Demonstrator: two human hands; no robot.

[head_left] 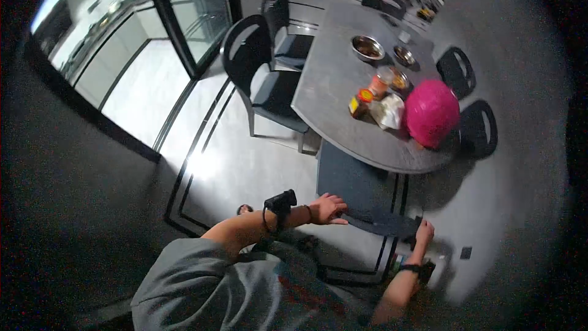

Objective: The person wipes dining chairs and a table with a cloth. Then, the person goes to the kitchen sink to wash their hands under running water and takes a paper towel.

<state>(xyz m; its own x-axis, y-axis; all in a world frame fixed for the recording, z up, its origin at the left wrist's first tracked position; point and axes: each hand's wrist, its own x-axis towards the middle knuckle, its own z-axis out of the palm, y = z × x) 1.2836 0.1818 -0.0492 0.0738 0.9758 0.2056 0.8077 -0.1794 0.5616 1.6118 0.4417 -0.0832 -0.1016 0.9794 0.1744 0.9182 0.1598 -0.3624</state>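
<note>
Left hand (331, 208) touches the chair (352, 175), grip unclear; beyond it, a yellow-labelled jar (358, 108) and steel bowl (367, 56) of brownish food (367, 48); between the hands, the chair's curved dark-grey backrest (381, 223), right hand (424, 232) clasping its end.

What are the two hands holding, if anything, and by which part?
The dark grey chair: the right hand appears to grip the right end of its curved backrest; the left hand is at the left end, its grip unclear.

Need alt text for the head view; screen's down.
A person's left hand and right hand are at opposite ends of the backrest of a dark chair, before a grey table holding metal bowls and a rounded pink object.
</note>
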